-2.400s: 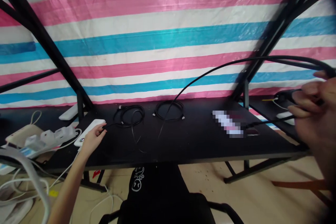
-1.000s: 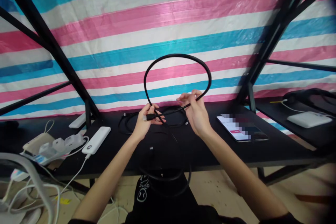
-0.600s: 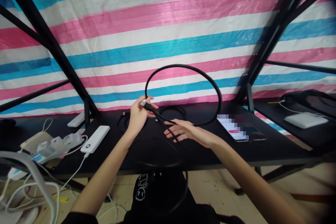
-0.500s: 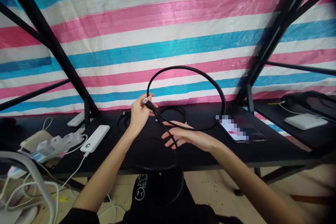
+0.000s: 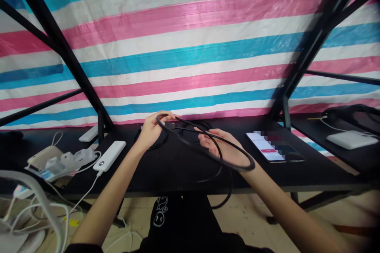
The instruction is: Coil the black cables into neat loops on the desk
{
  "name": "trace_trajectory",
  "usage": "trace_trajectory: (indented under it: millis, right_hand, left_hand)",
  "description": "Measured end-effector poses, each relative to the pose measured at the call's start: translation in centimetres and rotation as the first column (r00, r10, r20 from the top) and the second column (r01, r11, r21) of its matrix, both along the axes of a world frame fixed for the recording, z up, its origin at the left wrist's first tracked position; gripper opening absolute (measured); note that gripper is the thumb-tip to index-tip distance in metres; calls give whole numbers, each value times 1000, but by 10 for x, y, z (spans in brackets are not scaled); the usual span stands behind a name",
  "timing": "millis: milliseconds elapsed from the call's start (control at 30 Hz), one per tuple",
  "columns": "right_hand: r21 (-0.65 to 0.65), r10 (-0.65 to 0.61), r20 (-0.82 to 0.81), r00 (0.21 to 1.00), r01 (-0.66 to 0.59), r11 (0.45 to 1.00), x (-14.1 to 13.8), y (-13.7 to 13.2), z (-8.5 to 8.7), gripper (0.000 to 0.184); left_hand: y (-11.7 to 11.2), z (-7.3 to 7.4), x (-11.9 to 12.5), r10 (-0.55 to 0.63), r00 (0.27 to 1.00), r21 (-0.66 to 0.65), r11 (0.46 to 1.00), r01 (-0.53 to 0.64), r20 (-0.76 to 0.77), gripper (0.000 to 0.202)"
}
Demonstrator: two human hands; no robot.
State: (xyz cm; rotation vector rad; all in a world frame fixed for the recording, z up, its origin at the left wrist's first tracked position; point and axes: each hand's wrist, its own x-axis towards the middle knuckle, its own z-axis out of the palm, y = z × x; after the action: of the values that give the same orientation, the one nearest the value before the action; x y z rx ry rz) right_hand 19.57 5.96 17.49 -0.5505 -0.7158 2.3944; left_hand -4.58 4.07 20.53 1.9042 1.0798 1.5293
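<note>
A black cable [image 5: 204, 151] hangs in loose loops between my two hands, over the front of the black desk [image 5: 178, 170]. My left hand [image 5: 154, 126] pinches one side of the loops near a dark plug end, which is partly hidden by the cable. Palm up at the right, my right hand [image 5: 227, 148] has its fingers loosely bent and apart, with strands crossing in front of its palm and wrist. One length of cable dangles below the desk edge. Behind my hands lie more coiled black cables [image 5: 154, 146] on the desk.
A white power bank [image 5: 109, 156] with a white cord lies left, beside a power strip [image 5: 44, 176] holding several chargers. To the right is a phone [image 5: 265, 148] with a lit screen. Black metal frame legs [image 5: 68, 63] rise at both sides before a striped sheet [image 5: 190, 47].
The upright loop has tipped down toward me and now lies flatter across my right wrist. My right hand has turned palm up and shifted right. My left hand keeps its hold.
</note>
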Motion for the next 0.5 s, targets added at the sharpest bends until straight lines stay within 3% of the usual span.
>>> trace_trajectory:
  millis: [100, 200, 267, 333, 367, 400, 467, 500]
  right_hand:
    - [123, 17, 127, 992, -33, 992, 1, -2, 10, 38]
    - [322, -52, 218, 975, -21, 947, 2, -6, 19, 43]
    - [385, -73, 196, 978, -8, 923, 3, -8, 25, 39]
    - [427, -71, 172, 983, -9, 904, 5, -10, 29, 28]
    - [451, -68, 170, 983, -16, 892, 5, -11, 31, 24]
    - [475, -60, 174, 983, -30, 880, 5, -12, 32, 21]
    - [515, -44, 184, 982, -58, 855, 4, -15, 34, 17]
    - [536, -47, 191, 981, -64, 842, 3, -16, 34, 17]
  left_hand:
    - [-4, -1, -8, 14, 990, 90, 996, -2, -137, 20]
    - [-4, -12, -14, 43, 996, 121, 992, -33, -79, 21]
    - [-1, -28, -15, 92, 993, 27, 995, -94, 71, 35]
    - [0, -48, -12, 197, 961, -212, 965, -155, 194, 58]
    - [-1, -58, -9, 243, 944, -384, 912, -145, 223, 69]
    - [-3, -67, -5, 254, 937, -573, 816, -75, 240, 77]
    - [-9, -78, 4, 160, 921, -829, 510, 232, 356, 88]
    - [-12, -80, 7, 92, 874, -836, 353, 419, 477, 94]
